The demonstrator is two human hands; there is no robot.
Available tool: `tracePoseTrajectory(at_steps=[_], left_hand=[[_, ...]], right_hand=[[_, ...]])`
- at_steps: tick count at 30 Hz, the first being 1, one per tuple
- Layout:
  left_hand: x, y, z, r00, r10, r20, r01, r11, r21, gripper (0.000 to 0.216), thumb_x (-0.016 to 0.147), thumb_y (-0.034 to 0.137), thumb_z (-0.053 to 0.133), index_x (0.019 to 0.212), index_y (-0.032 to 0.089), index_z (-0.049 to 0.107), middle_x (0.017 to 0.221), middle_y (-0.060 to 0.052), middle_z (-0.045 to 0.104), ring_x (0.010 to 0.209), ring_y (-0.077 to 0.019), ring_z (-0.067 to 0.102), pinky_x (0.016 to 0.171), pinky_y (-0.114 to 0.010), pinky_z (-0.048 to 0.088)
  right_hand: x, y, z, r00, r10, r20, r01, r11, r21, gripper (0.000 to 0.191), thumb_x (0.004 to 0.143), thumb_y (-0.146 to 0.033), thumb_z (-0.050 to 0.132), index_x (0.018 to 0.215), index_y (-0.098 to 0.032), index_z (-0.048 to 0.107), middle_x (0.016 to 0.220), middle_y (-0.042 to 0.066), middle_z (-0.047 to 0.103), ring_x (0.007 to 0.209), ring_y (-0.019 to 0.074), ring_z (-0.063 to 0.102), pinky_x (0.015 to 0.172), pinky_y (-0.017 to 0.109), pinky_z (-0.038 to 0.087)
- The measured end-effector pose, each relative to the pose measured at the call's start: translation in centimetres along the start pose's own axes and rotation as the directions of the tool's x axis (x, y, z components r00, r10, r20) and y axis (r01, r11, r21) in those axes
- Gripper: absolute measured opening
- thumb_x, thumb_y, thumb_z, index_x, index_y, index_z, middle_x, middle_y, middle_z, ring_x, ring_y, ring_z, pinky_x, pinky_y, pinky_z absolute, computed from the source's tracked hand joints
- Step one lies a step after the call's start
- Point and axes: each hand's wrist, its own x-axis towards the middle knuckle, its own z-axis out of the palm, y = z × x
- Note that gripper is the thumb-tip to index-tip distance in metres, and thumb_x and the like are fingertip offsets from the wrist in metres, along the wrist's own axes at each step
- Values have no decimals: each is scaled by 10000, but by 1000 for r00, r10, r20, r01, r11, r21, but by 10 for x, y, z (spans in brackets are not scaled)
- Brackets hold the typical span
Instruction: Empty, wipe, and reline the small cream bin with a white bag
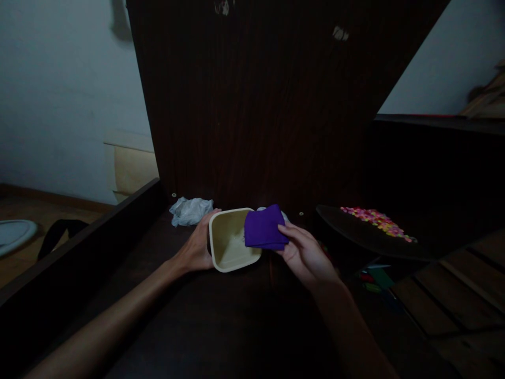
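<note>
From my station I see the tub [232, 258] with the left hand [198, 246] at its left side. The right hand [305, 255], to its right, has a cloth [264, 229] overlapping the tub's right edge in my view. Left of the tub and farther back lies a bag [191, 211]; behind it stands a panel [252, 116]. Slats [453, 295] sit well to its right.
</note>
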Motion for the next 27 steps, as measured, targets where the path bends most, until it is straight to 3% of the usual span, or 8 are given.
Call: tracePoseTrajectory(at_steps=[4,7,10,13,16,18,22,27], left_hand=[[-9,-2,1,999,47,-25,-44,996,84,1138,742,570,832,1617,249,179,1633,-145,327,1471,-492,398,1228,-659,373],[-12,-4,2,995,98,-29,-95,989,110,1162,744,487,860,1623,211,153,1615,-188,351,1462,-479,420,1213,-684,379],[-12,-9,3,989,138,-45,-131,982,135,1151,706,432,899,1603,192,218,1581,-227,394,1445,-467,448,1177,-696,417],[-13,-12,2,993,117,-33,-112,985,129,1200,685,451,906,1613,214,185,1581,-223,398,1449,-465,441,1184,-681,415],[-14,-13,-2,996,84,4,-84,989,122,1214,706,456,894,1626,231,135,1586,-222,388,1462,-457,427,1193,-668,408],[-14,-12,-4,996,84,11,-85,990,115,1171,738,455,874,1628,236,145,1584,-222,387,1465,-446,427,1193,-663,412],[-13,-11,-4,990,143,0,-142,986,83,1092,794,424,830,1631,234,154,1573,-224,401,1468,-435,427,1185,-671,417],[-12,-9,-1,981,195,8,-195,979,52,1130,764,463,853,1629,238,163,1550,-227,425,1460,-450,428,1190,-701,386]], right_hand=[[6,23,7,999,12,29,-8,991,-136,296,767,-406,760,975,-195,754,962,91,777,965,279,744,869,431,618],[10,42,17,996,-37,82,67,916,-394,337,857,-477,650,1023,-201,749,935,80,763,939,275,728,860,425,608],[4,56,33,977,-95,193,203,706,-678,361,977,-415,491,1108,-185,735,980,97,763,928,269,711,881,421,579],[-6,64,51,929,6,370,330,441,-835,388,1019,-289,402,1223,-142,697,1000,126,762,907,264,709,891,405,563],[-15,70,62,853,138,503,466,231,-854,483,981,-151,391,1421,-25,544,1078,185,755,933,272,726,895,382,578],[-17,76,62,801,161,576,567,103,-817,584,914,-92,448,1478,61,451,1244,256,706,1088,300,712,996,384,558],[-19,86,50,697,187,692,716,-135,-685,598,876,-124,556,1409,144,516,1438,346,567,1349,387,579,1202,466,412],[-17,89,34,719,189,668,692,-277,-667,461,925,-129,552,1326,83,636,1363,326,630,1316,387,616,1147,499,489]])
